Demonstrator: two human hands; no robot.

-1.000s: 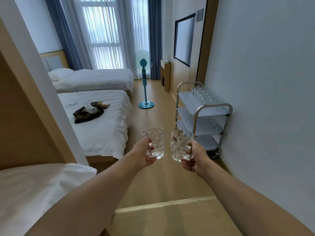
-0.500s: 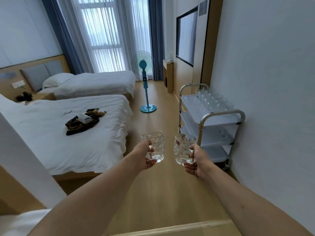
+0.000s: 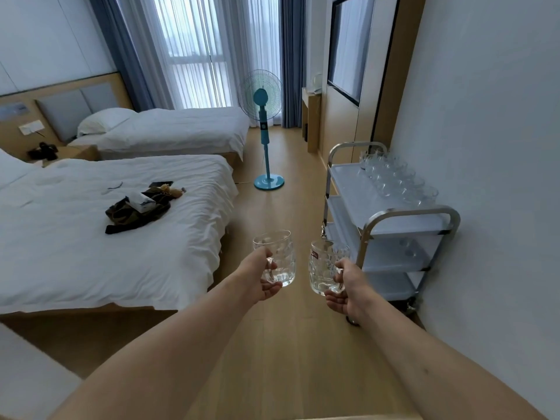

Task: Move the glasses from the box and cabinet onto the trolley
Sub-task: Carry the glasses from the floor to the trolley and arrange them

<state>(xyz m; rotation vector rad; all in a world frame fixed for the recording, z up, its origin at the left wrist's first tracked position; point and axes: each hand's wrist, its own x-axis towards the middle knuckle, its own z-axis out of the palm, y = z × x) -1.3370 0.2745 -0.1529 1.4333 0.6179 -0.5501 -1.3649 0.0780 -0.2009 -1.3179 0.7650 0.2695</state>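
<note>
While your left hand (image 3: 263, 275) grips one glass mug (image 3: 277, 257) by its handle, your right hand (image 3: 348, 284) grips another mug (image 3: 322, 268) likewise, centre frame, near the trolley (image 3: 409, 215) at right.

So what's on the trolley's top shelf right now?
The trolley top shelf holds rows of clear glasses along its wall side; the aisle side shows bare white tray. An exact count is not possible, since the glasses overlap. A few more glasses sit on the middle shelf.
</note>
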